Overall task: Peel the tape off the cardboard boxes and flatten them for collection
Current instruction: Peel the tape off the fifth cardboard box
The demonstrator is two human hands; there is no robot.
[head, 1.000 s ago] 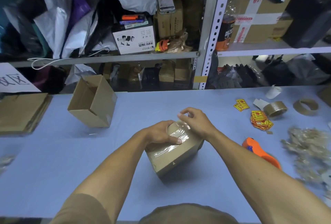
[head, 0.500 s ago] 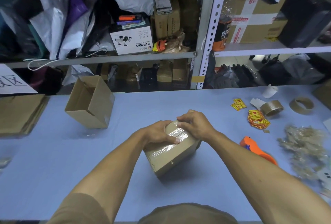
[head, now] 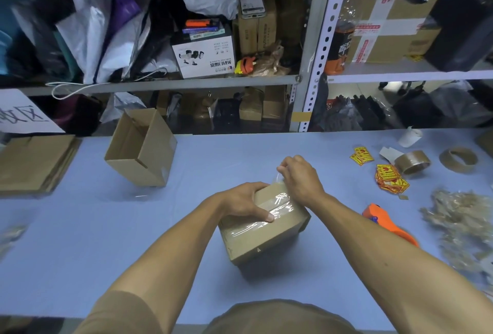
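A small brown cardboard box [head: 266, 240] sealed with clear tape [head: 277, 207] sits on the blue table in front of me. My left hand [head: 244, 201] grips the box's top left edge, thumb pressed on the tape. My right hand [head: 300, 177] is raised over the box's far corner, its fingertips pinching a lifted end of the clear tape. An open, empty cardboard box [head: 141, 150] lies tipped on its side at the back left. A stack of flattened cardboard [head: 32, 165] rests at the far left.
An orange tape cutter [head: 386, 223] lies right of the box. Further right are a heap of peeled tape [head: 464, 227], yellow-red stickers [head: 386, 176], a tape roll [head: 412, 161] and an empty tape core [head: 457, 158]. Cluttered metal shelves [head: 317, 48] stand behind the table [head: 80, 240].
My right hand has lifted from the box's top and pulled an end of the clear tape up off the far corner. The left hand keeps its hold on the box.
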